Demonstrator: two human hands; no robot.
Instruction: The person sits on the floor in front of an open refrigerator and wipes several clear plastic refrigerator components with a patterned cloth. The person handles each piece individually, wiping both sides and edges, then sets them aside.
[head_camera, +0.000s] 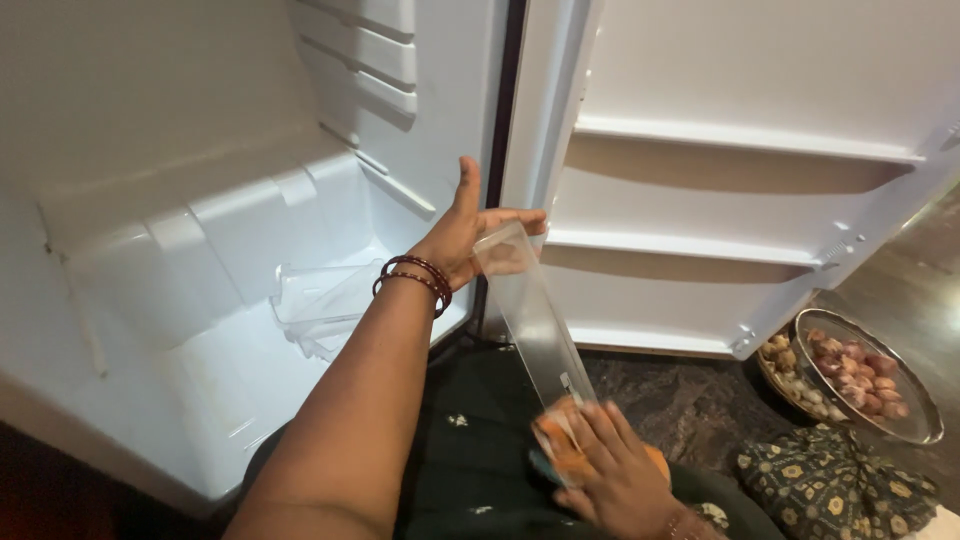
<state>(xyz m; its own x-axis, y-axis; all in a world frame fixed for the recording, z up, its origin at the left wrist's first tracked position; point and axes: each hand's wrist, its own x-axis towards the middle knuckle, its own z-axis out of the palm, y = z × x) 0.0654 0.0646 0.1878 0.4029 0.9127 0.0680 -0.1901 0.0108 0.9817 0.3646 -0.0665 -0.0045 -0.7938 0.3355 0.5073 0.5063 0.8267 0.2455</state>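
My left hand (455, 235), with dark red bangles on the wrist, grips the upper end of a long clear plastic fridge door tray (530, 310). The tray slants from that hand down toward my lap, in front of the gap between the fridge body and its open door. My right hand (615, 470) presses an orange sponge (560, 440) against the tray's lower end.
The white fridge interior (200, 200) holds loose clear plastic trays (320, 300) on its floor. The open door (740, 180) has bare white shelves. On the dark stone floor at right sit a steel bowl (925, 425) of onions and garlic and a patterned cloth (830, 490).
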